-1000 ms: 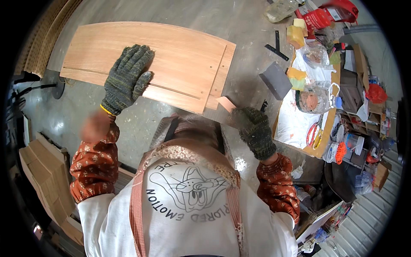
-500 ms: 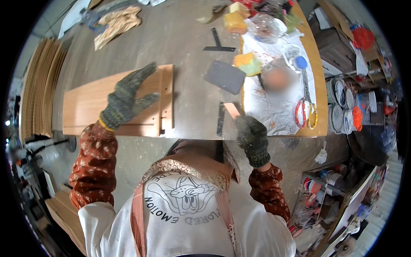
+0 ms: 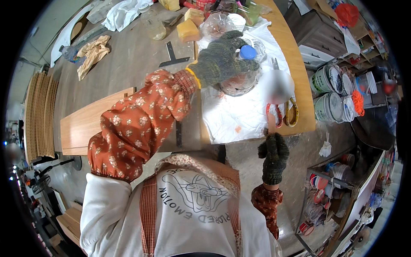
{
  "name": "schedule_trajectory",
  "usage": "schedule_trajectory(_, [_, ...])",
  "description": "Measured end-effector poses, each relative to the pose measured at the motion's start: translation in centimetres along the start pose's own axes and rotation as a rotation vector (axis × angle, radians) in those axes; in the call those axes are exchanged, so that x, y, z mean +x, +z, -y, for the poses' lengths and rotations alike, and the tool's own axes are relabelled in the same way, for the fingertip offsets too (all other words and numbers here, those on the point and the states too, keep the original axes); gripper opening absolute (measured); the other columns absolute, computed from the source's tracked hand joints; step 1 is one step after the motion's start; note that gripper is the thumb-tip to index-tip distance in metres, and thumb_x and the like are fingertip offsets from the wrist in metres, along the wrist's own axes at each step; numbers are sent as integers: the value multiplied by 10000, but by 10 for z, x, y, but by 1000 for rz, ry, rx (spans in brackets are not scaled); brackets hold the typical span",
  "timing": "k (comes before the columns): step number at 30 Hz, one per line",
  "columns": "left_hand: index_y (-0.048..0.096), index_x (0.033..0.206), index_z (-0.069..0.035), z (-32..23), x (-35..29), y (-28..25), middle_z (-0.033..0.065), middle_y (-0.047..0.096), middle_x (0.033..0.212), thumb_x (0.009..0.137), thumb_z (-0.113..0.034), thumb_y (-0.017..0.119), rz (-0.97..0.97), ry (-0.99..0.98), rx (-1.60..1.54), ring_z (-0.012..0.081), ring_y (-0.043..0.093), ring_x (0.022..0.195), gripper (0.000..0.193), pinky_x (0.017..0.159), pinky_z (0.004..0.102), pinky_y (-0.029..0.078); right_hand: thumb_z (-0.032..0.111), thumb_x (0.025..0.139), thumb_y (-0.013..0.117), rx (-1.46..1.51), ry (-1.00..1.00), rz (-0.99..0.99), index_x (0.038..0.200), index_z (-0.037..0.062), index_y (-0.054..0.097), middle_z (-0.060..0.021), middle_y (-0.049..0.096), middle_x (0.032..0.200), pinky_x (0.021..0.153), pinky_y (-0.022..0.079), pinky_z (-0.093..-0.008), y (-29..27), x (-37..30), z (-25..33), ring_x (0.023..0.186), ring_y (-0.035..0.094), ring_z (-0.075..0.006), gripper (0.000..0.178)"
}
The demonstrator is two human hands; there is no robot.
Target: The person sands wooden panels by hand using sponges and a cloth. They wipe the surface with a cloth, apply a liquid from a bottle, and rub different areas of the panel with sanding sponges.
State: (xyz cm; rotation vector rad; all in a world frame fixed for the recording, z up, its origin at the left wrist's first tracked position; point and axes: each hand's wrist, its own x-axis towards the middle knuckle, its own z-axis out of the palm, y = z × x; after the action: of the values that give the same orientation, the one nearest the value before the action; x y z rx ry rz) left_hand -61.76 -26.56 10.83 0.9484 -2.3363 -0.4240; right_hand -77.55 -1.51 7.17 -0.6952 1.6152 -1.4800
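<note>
My left hand (image 3: 220, 62), in a grey-green knit glove, reaches across the bench with fingers and thumb spread around a blue cap (image 3: 247, 52). Whether it touches the cap is unclear. Beneath the palm is a clear round plastic container (image 3: 239, 85), partly covered by the glove. At the bench's front edge my right hand (image 3: 275, 160), gloved in dark knit, is closed on a flat pinkish strip (image 3: 271, 124) that points away from me. Beyond it lie scissors with red and yellow handles (image 3: 292, 113). A light wooden board (image 3: 85, 128) rests at the left, partly behind my left sleeve.
White sheeting (image 3: 222, 124) covers part of the bench's right side. A black square (image 3: 172, 59), yellow sponges (image 3: 187, 31) and a clear bottle (image 3: 153, 25) lie farther back. Corrugated sheets (image 3: 40, 115) stand left; buckets (image 3: 327, 107) stand right, on the floor side.
My left hand has left the wooden board and crossed right to the blue cap. My right hand has shifted right, still gripping the strip. The whole view has swung too.
</note>
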Motion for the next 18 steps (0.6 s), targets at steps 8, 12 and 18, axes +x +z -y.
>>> schedule_trajectory(8, [627, 1097, -38, -15, 4, -80, 42, 639, 1065, 811, -200, 737, -279, 61, -373, 156, 624, 921, 346, 788, 266, 527, 143, 934, 565, 12, -167, 41, 1013, 23, 609, -33, 591, 756, 519, 416, -240, -8, 55, 9, 578, 512, -99, 150])
schedule_trajectory(12, [649, 1110, -87, 50, -15, -140, 45, 642, 1074, 845, -152, 692, -358, 152, -362, 157, 629, 921, 276, 808, 269, 519, 188, 875, 654, -810, -1039, 174, 966, 1, 616, -96, 635, 815, 488, 475, -279, 8, 102, 17, 568, 582, -164, 212])
schedule_trajectory(18, [612, 1212, -117, 27, -79, -175, 157, 530, 1307, 851, 75, 493, -415, 133, 214, 307, 531, 1169, 426, 1000, 363, 424, 193, 868, 577, -1454, -1538, 222, 813, 51, 596, -84, 593, 631, 458, 441, -341, 67, 143, 38, 557, 586, -234, 153])
